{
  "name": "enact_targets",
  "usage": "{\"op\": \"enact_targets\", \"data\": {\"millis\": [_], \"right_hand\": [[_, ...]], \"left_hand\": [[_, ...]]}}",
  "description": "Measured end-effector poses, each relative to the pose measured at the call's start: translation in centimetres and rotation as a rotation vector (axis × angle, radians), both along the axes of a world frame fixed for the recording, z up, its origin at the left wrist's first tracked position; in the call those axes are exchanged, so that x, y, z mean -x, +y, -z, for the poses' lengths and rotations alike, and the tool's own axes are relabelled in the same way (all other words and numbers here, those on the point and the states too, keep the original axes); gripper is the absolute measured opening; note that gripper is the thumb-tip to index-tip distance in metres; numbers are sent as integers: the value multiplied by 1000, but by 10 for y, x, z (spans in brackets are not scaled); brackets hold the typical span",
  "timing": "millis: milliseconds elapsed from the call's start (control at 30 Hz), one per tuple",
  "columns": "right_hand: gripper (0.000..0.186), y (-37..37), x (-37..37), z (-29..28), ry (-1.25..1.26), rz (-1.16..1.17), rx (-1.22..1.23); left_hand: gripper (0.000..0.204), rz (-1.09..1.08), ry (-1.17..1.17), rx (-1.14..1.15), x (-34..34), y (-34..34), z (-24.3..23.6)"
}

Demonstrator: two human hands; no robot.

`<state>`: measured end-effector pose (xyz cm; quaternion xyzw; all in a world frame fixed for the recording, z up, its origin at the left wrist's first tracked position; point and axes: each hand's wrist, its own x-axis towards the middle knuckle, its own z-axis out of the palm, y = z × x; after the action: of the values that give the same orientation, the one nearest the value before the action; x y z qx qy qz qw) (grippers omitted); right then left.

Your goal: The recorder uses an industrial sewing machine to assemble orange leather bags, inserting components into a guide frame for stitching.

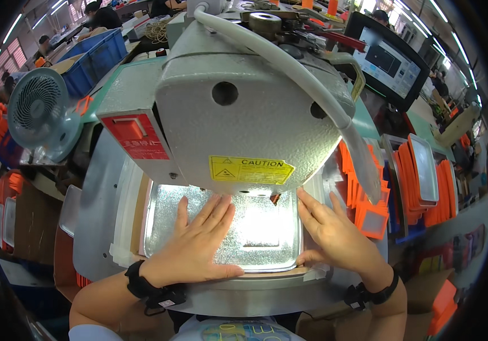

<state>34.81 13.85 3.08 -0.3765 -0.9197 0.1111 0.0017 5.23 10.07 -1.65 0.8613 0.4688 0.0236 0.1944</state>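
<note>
A shiny silver rectangular panel with a raised rim [164, 219] lies on the work plate beneath a grey machine head [255, 119]. My left hand [195, 247] rests flat across its left and middle part, fingers stretched and thumb along the near edge. At the right edge of the panel is my right hand [329, 236], fingers extended and thumb by the near right corner. Neither hand grips anything. Strong light glares off the panel's middle, so its surface detail is washed out. The machine head hides the far edge.
A thick white hose [289, 62] curves over the machine's right side. A red switch box [133, 136] sits at its left. Orange pieces [414, 176] are stacked at right, below a monitor [389, 59]. A fan [39, 105] and blue crate [93, 59] stand at left.
</note>
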Motion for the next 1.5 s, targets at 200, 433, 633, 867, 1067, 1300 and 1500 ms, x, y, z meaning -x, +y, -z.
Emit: {"op": "enact_targets", "data": {"millis": [200, 433, 633, 867, 1067, 1300, 1500], "right_hand": [[107, 5, -9, 12, 114, 29, 155], [104, 6, -15, 18, 190, 15, 193], [82, 1, -20, 20, 213, 58, 264], [75, 0, -21, 23, 360, 91, 310], [66, 3, -18, 16, 325, 42, 212], [59, 3, -16, 17, 309, 93, 300], [56, -3, -18, 14, 404, 87, 262]], "left_hand": [[96, -24, -63, 38, -1, -2, -5], [59, -6, -116, 109, -3, -1, -16], [44, -34, -193, 233, -3, -2, -20], [50, -165, -254, 366, -3, -9, -25], [59, -2, -199, 203, -4, -3, -26], [60, -131, -126, 245, 3, -7, -30], [56, -527, -28, -311, 33, -16, -38]]}}
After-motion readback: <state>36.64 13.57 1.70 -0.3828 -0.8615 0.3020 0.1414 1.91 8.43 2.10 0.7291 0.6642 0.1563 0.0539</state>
